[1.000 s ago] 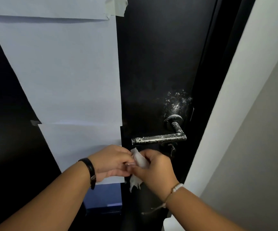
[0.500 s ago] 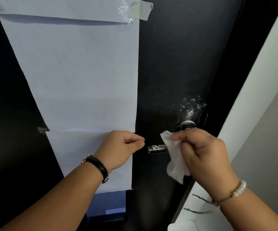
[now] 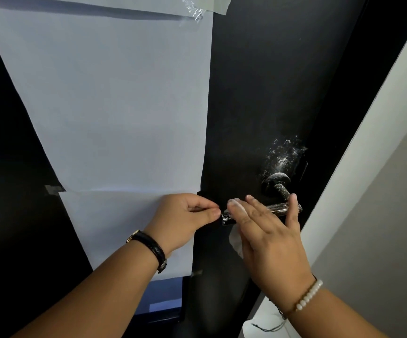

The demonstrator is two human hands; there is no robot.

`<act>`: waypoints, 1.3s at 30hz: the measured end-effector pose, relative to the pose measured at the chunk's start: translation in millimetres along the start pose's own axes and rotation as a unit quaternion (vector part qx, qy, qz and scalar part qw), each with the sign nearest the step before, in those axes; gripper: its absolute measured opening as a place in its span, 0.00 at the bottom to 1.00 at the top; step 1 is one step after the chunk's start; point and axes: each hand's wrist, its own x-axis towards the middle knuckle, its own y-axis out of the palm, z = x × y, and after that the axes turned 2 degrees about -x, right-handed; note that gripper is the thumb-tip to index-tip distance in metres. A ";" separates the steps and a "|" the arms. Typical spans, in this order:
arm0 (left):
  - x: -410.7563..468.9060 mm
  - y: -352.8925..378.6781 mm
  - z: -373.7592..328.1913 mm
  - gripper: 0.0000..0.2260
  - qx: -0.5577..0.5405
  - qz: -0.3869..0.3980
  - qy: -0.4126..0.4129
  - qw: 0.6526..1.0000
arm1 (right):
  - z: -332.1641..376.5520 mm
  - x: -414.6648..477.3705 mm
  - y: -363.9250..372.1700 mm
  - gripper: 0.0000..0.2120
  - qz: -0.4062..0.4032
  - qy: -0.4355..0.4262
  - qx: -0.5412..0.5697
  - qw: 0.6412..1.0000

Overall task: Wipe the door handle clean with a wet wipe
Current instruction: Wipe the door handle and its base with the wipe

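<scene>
Black door (image 3: 258,81), white paper sheets (image 3: 114,106) taped left; speckled handle (image 3: 280,209). Right hand (image 3: 268,230), fingers spread, presses the wipe (image 3: 235,240) on it; left hand (image 3: 185,218) pinches beside its tip.

Right hand (image 3: 268,230) covers the wet wipe (image 3: 236,241) — only an edge shows; door handle (image 3: 283,208) mid-lever hidden.

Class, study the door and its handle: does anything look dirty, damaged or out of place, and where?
Yes. White specks cover the door handle and spatter the black door just above its round base. That residue looks odd against the dark finish.
</scene>
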 end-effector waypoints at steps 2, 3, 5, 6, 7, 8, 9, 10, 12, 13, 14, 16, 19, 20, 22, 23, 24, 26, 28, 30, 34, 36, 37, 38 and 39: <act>0.1 -0.2 0.5 0.05 0.004 0.003 -0.004 1.000 | 1.6 -5.6 3.7 0.20 -0.008 -0.020 -0.009 1.000; 0.4 0.0 1.0 0.04 0.008 0.005 -0.005 1.000 | 1.5 -7.2 4.6 0.21 -0.014 -0.026 -0.014 0.999; 0.3 -0.2 2.0 0.04 0.014 0.006 -0.006 1.000 | 1.8 -6.1 4.4 0.21 -0.018 -0.030 -0.022 0.999; 0.2 -0.1 2.2 0.04 0.013 0.006 -0.008 1.000 | 1.4 -3.6 3.5 0.19 -0.017 -0.031 -0.027 0.999; 0.3 -0.1 2.8 0.05 0.012 0.005 -0.009 1.000 | 1.2 -0.5 2.7 0.17 -0.013 -0.033 -0.036 0.999; 0.0 0.1 3.0 0.05 0.008 0.004 -0.011 1.000 | 1.2 3.6 1.8 0.15 -0.001 -0.034 -0.048 0.998; -0.3 0.4 3.5 0.05 0.004 0.003 -0.012 1.000 | 1.4 7.9 0.6 0.15 0.018 -0.035 -0.059 0.997; -1.0 0.6 3.6 0.06 0.001 0.001 -0.013 1.000 | 1.3 12.3 -0.3 0.15 0.039 -0.041 -0.066 0.996; -2.1 1.5 4.5 0.06 -0.002 -0.004 -0.015 1.000 | -0.4 20.9 -4.0 0.15 0.076 -0.060 -0.067 0.993; -2.5 2.1 5.3 0.06 -0.005 -0.007 -0.016 1.000 | -2.1 24.7 -6.0 0.14 0.097 -0.072 -0.069 0.990; -3.4 3.0 5.7 0.06 -0.008 -0.009 -0.019 1.000 | -3.6 29.3 -8.8 0.13 0.124 -0.086 -0.073 0.986; -4.0 4.0 6.5 0.06 -0.011 -0.014 -0.019 1.000 | -5.8 40.7 -17.1 0.12 0.192 -0.108 -0.085 0.972; -4.3 4.0 7.2 0.06 -0.011 -0.015 -0.017 1.000 | -9.1 54.9 -24.5 0.12 0.294 -0.121 -0.080 0.945; -4.5 3.9 6.9 0.05 -0.008 -0.015 -0.015 1.000 | -10.0 57.5 -24.5 0.13 0.309 -0.123 -0.072 0.940; -4.5 3.6 6.8 0.05 0.000 -0.015 -0.009 1.000 | -9.3 61.7 -25.4 0.13 0.328 -0.119 -0.057 0.935; -4.5 3.5 6.7 0.06 0.004 -0.015 -0.006 1.000 | -9.6 61.4 -24.7 0.13 0.334 -0.114 -0.056 0.934; -4.6 3.6 6.2 0.06 0.008 -0.013 -0.003 1.000 | -9.4 61.2 -24.7 0.12 0.335 -0.112 -0.061 0.934; -4.8 3.6 5.3 0.06 0.019 -0.008 0.001 1.000 | -6.0 56.1 -22.9 0.12 0.325 -0.111 -0.079 0.936; -4.9 2.8 4.9 0.05 0.024 -0.006 0.001 1.000 | -1.0 46.8 -16.6 0.12 0.274 -0.120 -0.114 0.948; -5.1 1.8 4.9 0.05 0.028 -0.006 0.000 1.000 | 2.2 37.4 -10.5 0.12 0.205 -0.100 -0.130 0.965; -5.6 0.3 4.3 0.05 0.027 0.006 0.002 1.000 | 1.0 23.2 0.9 0.16 0.137 -0.087 -0.097 0.982; -6.4 -0.5 4.3 0.05 0.023 0.013 0.003 1.000 | 0.6 18.8 5.1 0.14 0.105 -0.086 -0.089 0.987; -6.7 -1.0 4.6 0.06 0.020 0.016 0.003 1.000 | 0.7 16.8 6.8 0.14 0.092 -0.081 -0.088 0.989; -7.2 -1.5 4.9 0.06 0.016 0.021 0.004 1.000 | 0.9 14.8 8.5 0.14 0.081 -0.073 -0.082 0.991; -7.7 -2.0 5.1 0.06 0.014 0.025 0.006 1.000 | 0.9 12.5 10.1 0.15 0.067 -0.067 -0.074 0.993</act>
